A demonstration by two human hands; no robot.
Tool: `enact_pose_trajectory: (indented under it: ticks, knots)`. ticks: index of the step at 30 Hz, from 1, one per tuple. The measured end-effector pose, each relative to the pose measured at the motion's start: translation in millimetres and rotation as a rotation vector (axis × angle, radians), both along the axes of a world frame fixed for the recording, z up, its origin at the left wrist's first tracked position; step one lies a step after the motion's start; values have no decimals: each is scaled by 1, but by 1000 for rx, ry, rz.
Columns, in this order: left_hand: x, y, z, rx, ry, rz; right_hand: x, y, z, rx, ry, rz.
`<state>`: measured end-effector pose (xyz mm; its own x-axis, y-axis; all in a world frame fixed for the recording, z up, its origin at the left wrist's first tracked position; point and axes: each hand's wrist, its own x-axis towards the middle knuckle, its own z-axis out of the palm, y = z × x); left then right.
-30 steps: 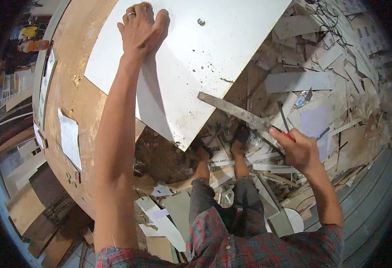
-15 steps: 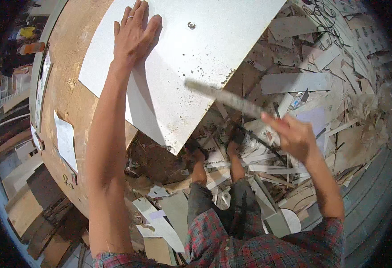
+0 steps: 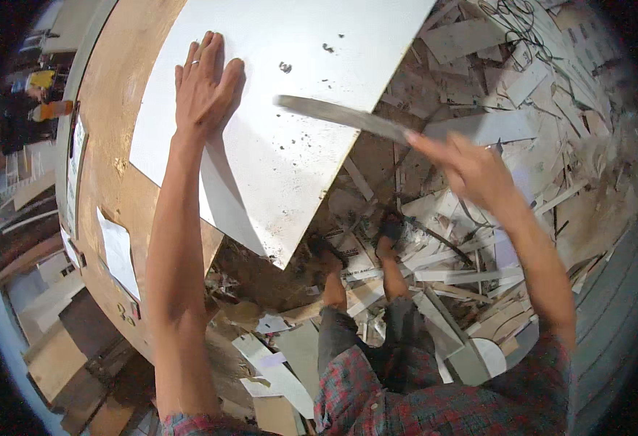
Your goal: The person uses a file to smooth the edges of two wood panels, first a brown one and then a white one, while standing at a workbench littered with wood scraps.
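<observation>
My left hand lies flat on a white board, fingers pointing away from me and a ring on one of them. The board rests on a wooden table, with its near corner and right edge jutting past it. In my right hand is a long, flat grey file, gripped at its near end. The file reaches leftward across the board's right edge, its tip above the white surface. Whether it touches that edge cannot be made out. Dark crumbs are scattered over the board.
The wooden table carries a paper sheet at its left side. Offcuts and scraps litter the floor to the right, with a tangled black cable farther back. Stacked boards stand at lower left. A person is at far left.
My right hand and the file have moved farther from me along the board's right edge. The left hand stays flat on the board; the whole view has shifted slightly.
</observation>
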<state>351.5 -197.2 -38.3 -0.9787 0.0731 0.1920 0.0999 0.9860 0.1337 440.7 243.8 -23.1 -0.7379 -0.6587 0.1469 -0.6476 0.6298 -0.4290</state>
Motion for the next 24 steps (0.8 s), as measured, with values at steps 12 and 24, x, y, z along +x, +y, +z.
enact_pose_trajectory:
  ticks: [12,24]
  knots:
    - [4,5,10,36,-57,23,10,34,15,119,-208,-68]
    - [20,61,19,-17,-151,-41,57,62,4,-454,-245,-319]
